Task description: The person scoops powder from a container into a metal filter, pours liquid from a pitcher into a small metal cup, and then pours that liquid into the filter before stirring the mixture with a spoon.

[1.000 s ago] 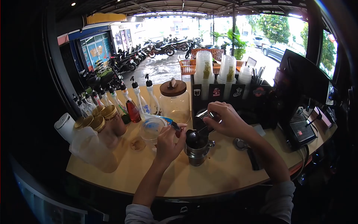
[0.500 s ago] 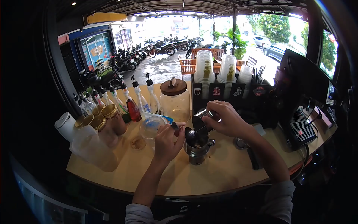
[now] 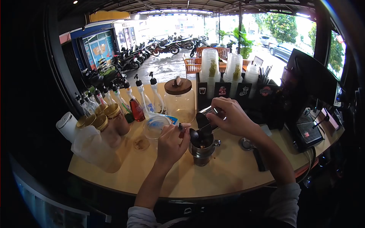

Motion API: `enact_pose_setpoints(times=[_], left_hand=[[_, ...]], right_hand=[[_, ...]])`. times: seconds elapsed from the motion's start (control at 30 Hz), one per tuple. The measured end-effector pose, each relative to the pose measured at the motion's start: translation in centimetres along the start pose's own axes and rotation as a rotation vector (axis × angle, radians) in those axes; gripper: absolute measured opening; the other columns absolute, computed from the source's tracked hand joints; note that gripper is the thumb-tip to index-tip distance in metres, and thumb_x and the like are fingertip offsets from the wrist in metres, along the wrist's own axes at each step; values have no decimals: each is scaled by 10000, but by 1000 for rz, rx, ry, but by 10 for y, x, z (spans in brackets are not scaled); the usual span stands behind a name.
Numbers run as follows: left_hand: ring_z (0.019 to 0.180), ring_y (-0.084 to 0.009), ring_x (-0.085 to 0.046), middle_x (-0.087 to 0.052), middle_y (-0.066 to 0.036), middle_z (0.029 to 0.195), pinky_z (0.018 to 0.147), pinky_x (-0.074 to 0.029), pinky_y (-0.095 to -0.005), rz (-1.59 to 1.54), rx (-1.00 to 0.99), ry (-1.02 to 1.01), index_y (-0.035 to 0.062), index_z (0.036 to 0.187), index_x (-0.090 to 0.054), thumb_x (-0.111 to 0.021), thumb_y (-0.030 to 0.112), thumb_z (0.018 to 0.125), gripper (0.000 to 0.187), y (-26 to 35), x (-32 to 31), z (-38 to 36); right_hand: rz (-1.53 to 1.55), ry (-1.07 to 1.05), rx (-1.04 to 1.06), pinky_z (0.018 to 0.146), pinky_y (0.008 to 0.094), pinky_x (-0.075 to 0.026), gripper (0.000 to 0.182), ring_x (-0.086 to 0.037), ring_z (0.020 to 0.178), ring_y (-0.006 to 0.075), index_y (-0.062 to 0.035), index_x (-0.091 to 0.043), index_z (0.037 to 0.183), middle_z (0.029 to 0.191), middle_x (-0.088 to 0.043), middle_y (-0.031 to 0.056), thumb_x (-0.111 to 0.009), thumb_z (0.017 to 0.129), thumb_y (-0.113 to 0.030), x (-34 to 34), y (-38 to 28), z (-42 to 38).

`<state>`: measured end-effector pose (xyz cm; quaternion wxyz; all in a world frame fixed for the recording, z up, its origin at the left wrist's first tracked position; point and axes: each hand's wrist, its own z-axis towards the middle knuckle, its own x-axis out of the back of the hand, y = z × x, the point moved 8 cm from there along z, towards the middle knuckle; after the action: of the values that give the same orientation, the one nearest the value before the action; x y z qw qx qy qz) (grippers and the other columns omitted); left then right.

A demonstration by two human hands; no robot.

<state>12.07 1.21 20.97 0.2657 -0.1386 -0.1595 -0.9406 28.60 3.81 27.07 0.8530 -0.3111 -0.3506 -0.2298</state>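
Observation:
My left hand (image 3: 173, 142) is closed around the handle of a spoon. The spoon's dark bowl (image 3: 194, 135) hangs over the mouth of a metal drip coffee filter (image 3: 201, 155), which has a small side handle and stands upright on the counter. From the right, my right hand (image 3: 230, 114) grips a small metal cup (image 3: 202, 120), tilted with its dark opening toward the spoon and filter. Dark stuff with a few lighter specks shows inside the filter.
Behind the hands stands a glass jar with a wooden lid (image 3: 178, 86). Pump bottles (image 3: 140, 91), gold-lidded jars (image 3: 112, 111) and a clear plastic lid (image 3: 156, 126) are on the left. Stacked cups (image 3: 210, 66) rise behind; a black-handled tool (image 3: 260, 159) lies right, near a machine (image 3: 310, 129).
The spoon bowl has turned and shifted slightly up, showing more of the filter's inside. Both hands keep their grip, and the cup stays tilted in nearly the same place.

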Motion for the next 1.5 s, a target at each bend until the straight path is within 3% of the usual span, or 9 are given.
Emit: enact_pose_setpoints(times=[0.07,0.17,0.87,1.2,1.3,1.37,1.4,1.47,1.5], left_hand=[[592,-181,-529,-526,-11,649,622,-407,-327,-3,-3,2,100,1008,-634,-663,44,819,200,0,0,-1],[595,-181,-532,-530,-12,651,624,-407,-327,-17,7,1,101,1008,-635,-663,43,816,202,-1,-2,-1],[598,-170,-535,-541,-8,655,628,-412,-322,-15,56,-19,92,983,-650,-662,43,812,178,-2,-3,-2],[605,-180,-540,-543,-16,654,628,-419,-326,-2,47,-29,88,984,-653,-665,40,809,182,0,-2,-3],[604,-182,-538,-541,-16,660,629,-419,-328,0,36,-27,84,998,-652,-665,39,813,191,1,-2,-3],[603,-184,-537,-540,-18,663,628,-418,-329,-1,26,-18,82,1006,-651,-664,38,815,196,1,-2,-4],[604,-189,-535,-540,-23,666,626,-418,-330,-4,8,-18,80,1011,-650,-660,44,825,190,2,-2,-3],[606,-194,-534,-540,-29,669,625,-419,-331,-4,-10,-18,77,1017,-649,-656,49,835,185,3,-2,-3],[619,-202,-539,-552,-38,683,626,-421,-333,-23,-12,-13,73,1016,-651,-651,59,846,170,4,-2,-3]], right_hand=[[4,69,68,517,332,-360,271,-427,553,188,-14,-473,745,622,-416,67,-685,828,-160,3,0,-1],[-22,23,5,597,392,-401,205,-515,620,271,13,-507,802,660,-509,115,-670,797,-112,6,1,-2],[-40,-12,5,712,386,-433,204,-556,682,267,5,-522,833,695,-539,107,-661,818,-143,10,-9,-11],[-43,-18,22,686,375,-438,213,-540,661,264,3,-516,821,676,-525,100,-667,810,-147,13,-19,-16],[-51,14,29,599,327,-433,217,-524,605,212,5,-507,807,653,-499,101,-672,820,-136,20,-16,-20],[126,131,-84,515,278,-382,239,-464,566,101,-6,-483,774,622,-458,44,-679,836,-128,27,6,-27],[126,131,-83,515,278,-382,239,-464,566,101,-6,-483,774,622,-458,44,-679,836,-128,25,15,-31],[458,263,-313,498,247,-360,260,-419,585,26,-23,-461,742,635,-441,-18,-663,869,-125,21,64,-47],[317,294,-292,512,230,-373,256,-424,609,7,-46,-458,742,665,-449,-55,-651,888,-129,22,87,-56]])
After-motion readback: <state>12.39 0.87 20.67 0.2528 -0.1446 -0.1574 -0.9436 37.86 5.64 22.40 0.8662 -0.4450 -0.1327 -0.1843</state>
